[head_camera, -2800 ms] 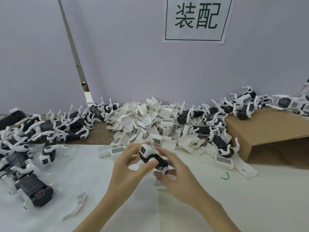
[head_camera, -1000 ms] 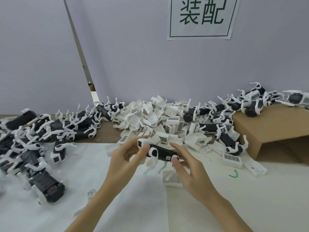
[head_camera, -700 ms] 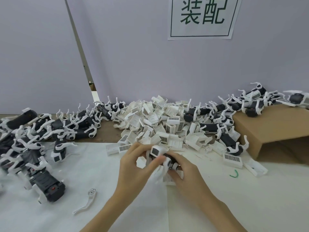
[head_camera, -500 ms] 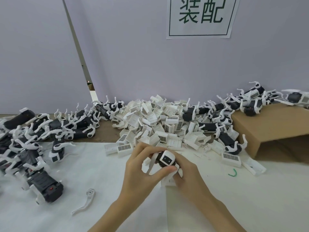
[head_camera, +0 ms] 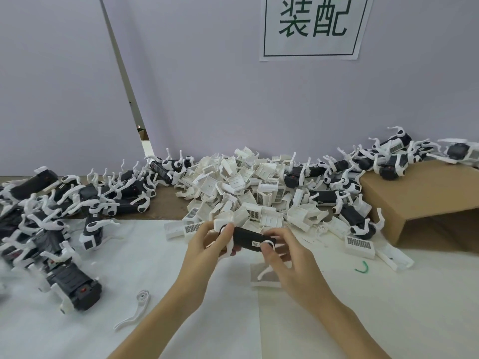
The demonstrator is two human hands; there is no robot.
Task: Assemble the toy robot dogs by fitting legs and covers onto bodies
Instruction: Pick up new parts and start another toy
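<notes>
A black toy dog body (head_camera: pixel 247 239) with white legs lies sideways between my two hands above the white sheet. My left hand (head_camera: pixel 204 248) grips its left end, thumb on a white leg joint. My right hand (head_camera: pixel 290 260) grips the right end, thumb pressed on the round white leg hub. A white cover (head_camera: pixel 267 275) lies on the sheet just under my right hand. A loose white leg (head_camera: pixel 134 309) lies near my left forearm.
A heap of white covers (head_camera: pixel 241 193) fills the middle back. Finished and partly built dogs (head_camera: pixel 64 203) crowd the left side; more dogs (head_camera: pixel 388 161) sit on and beside a cardboard box (head_camera: pixel 420 203) at right. A green wire scrap (head_camera: pixel 362 268) lies on the sheet.
The dog body has turned from end-on to lying sideways across both hands. My hands have spread apart to its two ends, with my right thumb now on the leg hub.
</notes>
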